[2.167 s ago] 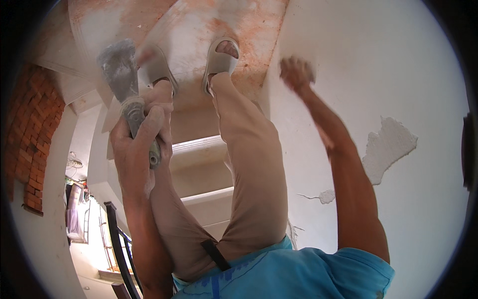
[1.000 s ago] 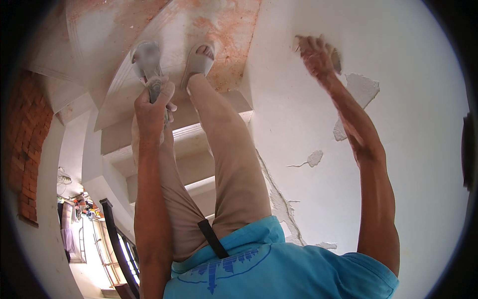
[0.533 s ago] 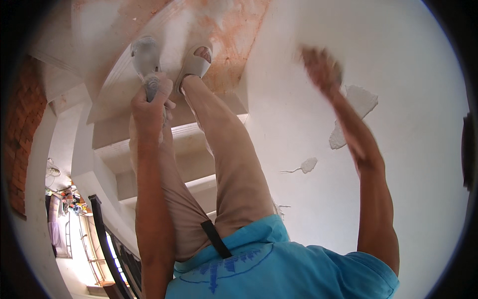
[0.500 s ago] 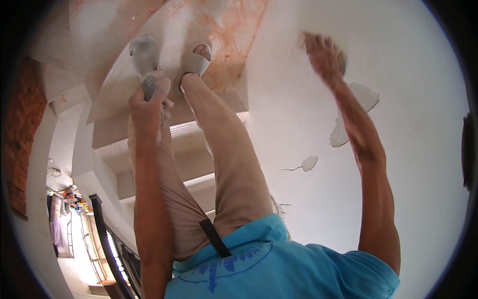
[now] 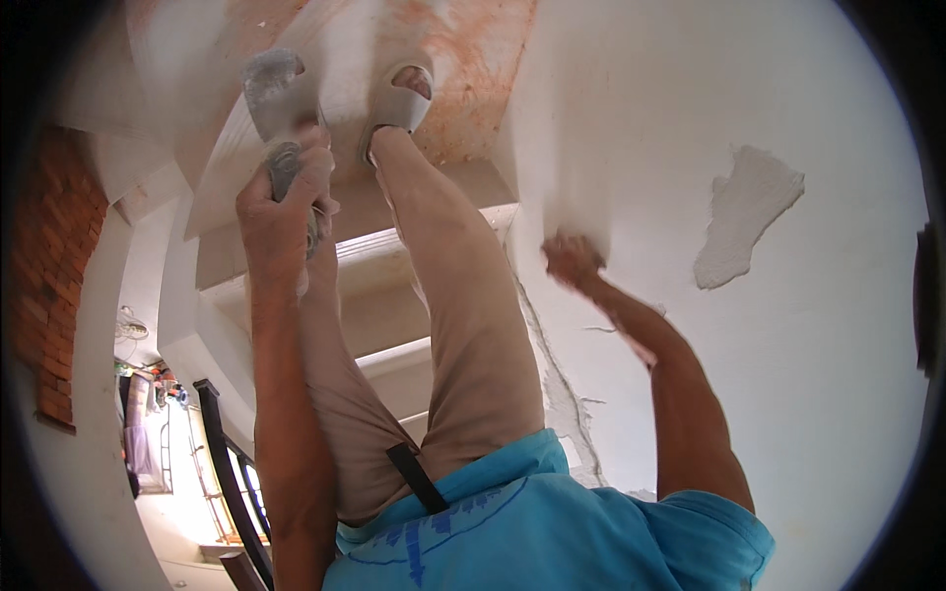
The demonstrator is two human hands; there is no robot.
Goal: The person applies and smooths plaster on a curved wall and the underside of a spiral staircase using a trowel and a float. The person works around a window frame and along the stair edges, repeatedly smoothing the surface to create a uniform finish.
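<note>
My left hand is closed round a dusty tool with a dark grey-green rounded handle, held above the steps near my foot. Its working end is blurred, so I cannot tell the kind. My right hand is up against the white wall, fingers curled. Whatever lies under that palm is hidden and smeared by motion. Right of this hand a rough bare patch shows in the wall's surface. A jagged crack runs down the wall between my leg and right arm.
My feet, in pale sandals, stand on a dusty step stained reddish. More stair steps lie below. A dark handrail runs at lower left, with an exposed brick area beyond it.
My right hand has swept along the wall, away from the rough patch and closer to my leg, uncovering the patch. My left hand keeps its hold on the tool and has shifted slightly. The view has shifted.
</note>
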